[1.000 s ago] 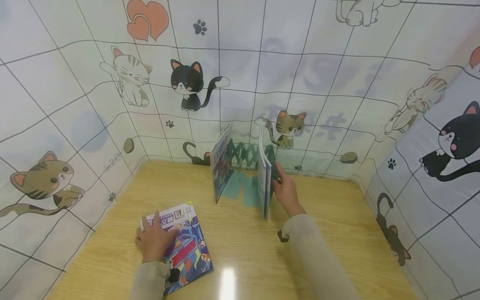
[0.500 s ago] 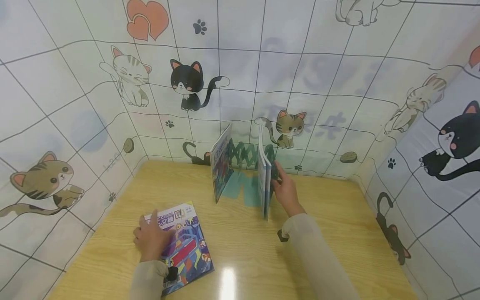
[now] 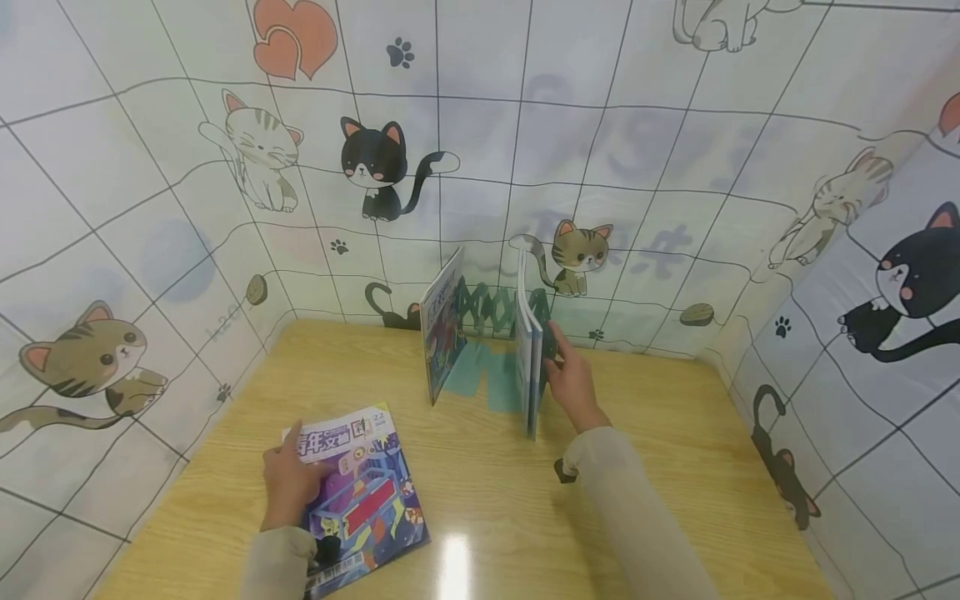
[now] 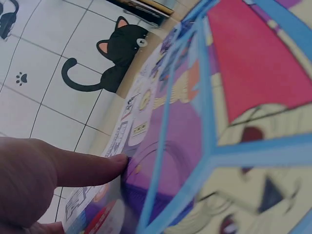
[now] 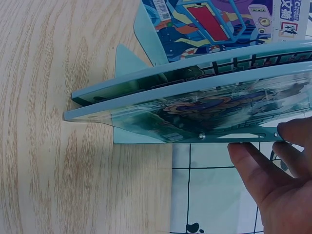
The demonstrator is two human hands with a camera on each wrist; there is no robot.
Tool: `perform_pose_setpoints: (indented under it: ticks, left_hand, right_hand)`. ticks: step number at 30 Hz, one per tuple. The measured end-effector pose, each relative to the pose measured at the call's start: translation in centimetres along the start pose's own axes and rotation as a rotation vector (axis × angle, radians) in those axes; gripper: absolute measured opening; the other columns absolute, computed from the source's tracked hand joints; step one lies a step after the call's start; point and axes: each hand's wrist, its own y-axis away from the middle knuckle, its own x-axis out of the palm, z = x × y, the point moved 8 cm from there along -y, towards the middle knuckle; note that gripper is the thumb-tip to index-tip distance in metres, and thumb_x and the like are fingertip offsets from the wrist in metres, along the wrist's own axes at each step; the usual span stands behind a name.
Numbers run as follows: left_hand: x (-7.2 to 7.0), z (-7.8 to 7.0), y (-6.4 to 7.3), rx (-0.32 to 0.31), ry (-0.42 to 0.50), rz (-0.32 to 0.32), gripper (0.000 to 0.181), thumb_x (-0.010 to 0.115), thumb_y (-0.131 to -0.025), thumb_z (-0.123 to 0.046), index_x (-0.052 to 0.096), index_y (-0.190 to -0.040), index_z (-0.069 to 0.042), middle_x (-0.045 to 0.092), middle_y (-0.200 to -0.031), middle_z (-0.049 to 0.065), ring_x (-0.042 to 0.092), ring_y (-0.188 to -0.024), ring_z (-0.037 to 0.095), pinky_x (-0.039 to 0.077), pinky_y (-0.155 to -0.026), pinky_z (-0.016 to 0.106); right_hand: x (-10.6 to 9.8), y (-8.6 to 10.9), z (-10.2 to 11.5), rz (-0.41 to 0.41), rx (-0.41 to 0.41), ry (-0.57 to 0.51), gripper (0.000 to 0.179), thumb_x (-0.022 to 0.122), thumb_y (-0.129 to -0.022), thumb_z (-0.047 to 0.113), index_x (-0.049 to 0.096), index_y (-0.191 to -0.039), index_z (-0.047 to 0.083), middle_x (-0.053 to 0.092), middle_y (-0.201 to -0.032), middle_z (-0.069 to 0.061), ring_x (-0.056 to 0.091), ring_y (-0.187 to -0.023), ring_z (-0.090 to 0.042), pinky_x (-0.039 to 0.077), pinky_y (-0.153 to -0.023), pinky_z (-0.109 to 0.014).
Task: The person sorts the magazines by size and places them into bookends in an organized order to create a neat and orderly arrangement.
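A colourful magazine [image 3: 367,500] lies at the front left of the table, its left side slightly raised. My left hand [image 3: 291,487] pinches its left edge, thumb on the cover; in the left wrist view the thumb [image 4: 92,165] lies on the purple print and the other fingers are mostly hidden. Farther back stands a teal expanding bookend [image 3: 504,387] with a zigzag middle. My right hand [image 3: 573,383] grips its right end plate, fingertips at the plate's edge in the right wrist view. Two thin books [image 3: 531,375] stand upright against that plate.
Another thin magazine [image 3: 442,333] stands upright at the bookend's left end, with a similar cover. The wooden table [image 3: 652,467] is enclosed by a cat-print cloth wall [image 3: 480,142] at the back and both sides.
My left hand has slid left off the magazine's cover to its left edge, baring more of the title, and the magazine's left side has lifted slightly. My right hand has stayed put.
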Motion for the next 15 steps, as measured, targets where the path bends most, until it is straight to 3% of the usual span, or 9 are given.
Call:
perform_pose_setpoints:
  ticks: [4,10,15]
  left_hand:
    - [0.0,0.5,-0.3,-0.008,0.047,0.086,0.097,0.077,-0.073,-0.006,0.023,-0.153,-0.005,0.032,-0.132,0.039,0.039,-0.109,0.05,0.034,-0.095,0.062]
    - [0.4,1.2,-0.1,-0.077,0.236,0.246,0.093,0.07,-0.08,0.0,0.019,-0.156,-0.011,0.027,-0.148,0.033,0.04,-0.118,0.046,0.038,-0.094,0.058]
    - [0.1,0.8,0.1,-0.026,0.229,0.283,0.084,0.07,-0.082,0.0,0.027,-0.154,-0.008,0.03,-0.146,0.033,0.042,-0.117,0.045,0.04,-0.093,0.056]
  right_hand:
    - [0.0,0.0,0.1,0.0,-0.008,-0.005,0.071,0.058,-0.094,-0.004,0.032,-0.154,0.024,0.045,-0.141,-0.026,0.062,-0.105,-0.041,0.054,-0.08,-0.042]
    - [-0.2,0.1,0.3,-0.019,-0.021,0.017,0.068,0.058,-0.093,-0.004,0.034,-0.152,0.018,0.046,-0.14,-0.027,0.063,-0.103,-0.042,0.056,-0.073,-0.043]
    - [-0.1,0.0,0.3,-0.014,-0.026,0.013,0.068,0.058,-0.093,-0.005,0.034,-0.153,0.017,0.046,-0.14,-0.027,0.062,-0.104,-0.042,0.055,-0.076,-0.043]
